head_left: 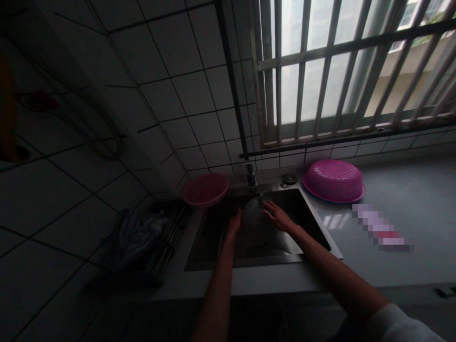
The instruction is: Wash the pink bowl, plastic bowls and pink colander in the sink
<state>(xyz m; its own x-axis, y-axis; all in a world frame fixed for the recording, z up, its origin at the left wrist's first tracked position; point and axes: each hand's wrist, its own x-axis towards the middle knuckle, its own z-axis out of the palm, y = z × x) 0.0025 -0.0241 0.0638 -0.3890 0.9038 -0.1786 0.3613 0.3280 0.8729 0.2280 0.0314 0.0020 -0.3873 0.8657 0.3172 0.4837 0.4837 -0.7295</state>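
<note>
A large, round, greyish metal-looking piece (254,225), maybe a basin or a lid, is tilted inside the sink (313,223); dim light hides its exact kind. My left hand (234,222) grips its left edge, thumb up. On its upper right part lies my right hand (276,214), the fingers stretched out over the surface. A small, blurred greenish patch (266,194) shows just beyond those fingertips, below the faucet (251,178); I cannot make out what it is.
A pink basin (205,190) stands at the sink's back left corner. To the right, an upside-down pink colander (334,180) rests on the counter (402,190), near a pixelated patch. A crumpled cloth (142,232) lies at left. A barred window (342,71) is behind.
</note>
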